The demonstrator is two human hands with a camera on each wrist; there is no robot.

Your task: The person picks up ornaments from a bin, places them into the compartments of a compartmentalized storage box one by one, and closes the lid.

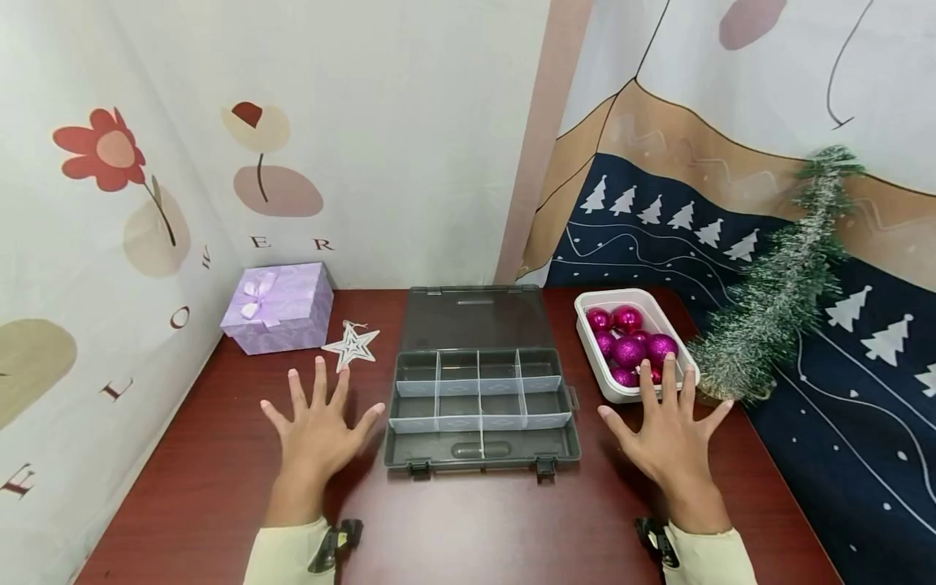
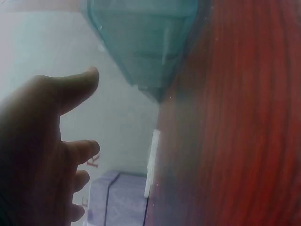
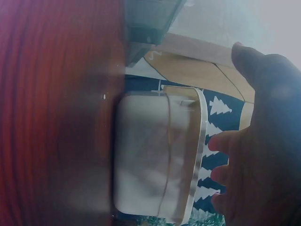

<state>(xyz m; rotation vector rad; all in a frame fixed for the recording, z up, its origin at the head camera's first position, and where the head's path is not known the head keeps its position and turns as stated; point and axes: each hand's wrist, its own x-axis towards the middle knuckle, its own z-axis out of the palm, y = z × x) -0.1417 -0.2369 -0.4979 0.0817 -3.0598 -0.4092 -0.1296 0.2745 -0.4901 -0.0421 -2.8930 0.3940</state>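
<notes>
My left hand [image 1: 316, 435] is held over the table with its fingers spread and nothing in it. Just beyond its fingertips lies a white star ornament [image 1: 353, 346]. On the other side, my right hand [image 1: 669, 445] is spread too, its fingertips overlapping the near edge of a white tub [image 1: 609, 380] in the head view. Several shiny magenta baubles [image 1: 629, 352] fill that tub. Between the hands sits a grey see-through organizer box [image 1: 483, 445], its lid [image 1: 478, 318] laid back and its divided compartments facing up. The right wrist view shows the tub's side [image 3: 141, 155] beyond the fingers.
A lilac gift box [image 1: 281, 313] with a bow stands at the back left of the dark red table [image 1: 468, 528]. To the right, a small frosted Christmas tree [image 1: 782, 301] leans beside the tub. Printed cloth walls [image 1: 409, 146] rise behind and at the sides.
</notes>
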